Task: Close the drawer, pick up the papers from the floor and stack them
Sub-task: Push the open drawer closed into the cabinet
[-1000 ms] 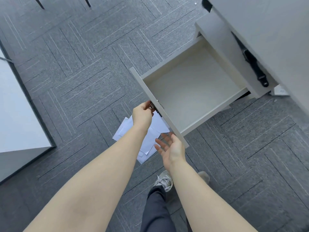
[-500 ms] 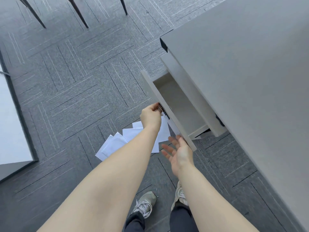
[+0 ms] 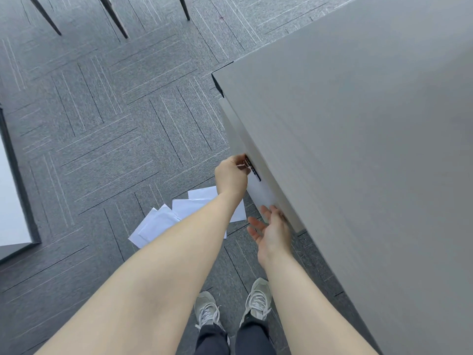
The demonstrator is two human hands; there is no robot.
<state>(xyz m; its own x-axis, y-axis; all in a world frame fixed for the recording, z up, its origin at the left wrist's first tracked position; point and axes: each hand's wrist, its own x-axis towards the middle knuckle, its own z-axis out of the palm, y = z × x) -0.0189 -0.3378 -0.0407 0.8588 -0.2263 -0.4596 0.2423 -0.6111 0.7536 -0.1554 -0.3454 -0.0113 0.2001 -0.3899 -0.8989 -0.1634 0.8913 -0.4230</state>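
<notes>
The drawer (image 3: 258,172) is seen pushed in under the grey desk (image 3: 371,149), right of centre of the frame. Its dark handle (image 3: 253,169) is pinched by the curled fingers of the left hand (image 3: 231,175). The right hand (image 3: 272,230) is held open against the drawer front, gripping nothing. White papers (image 3: 163,220) are scattered on the carpet (image 3: 102,124) at lower centre, partly hidden by the left forearm.
</notes>
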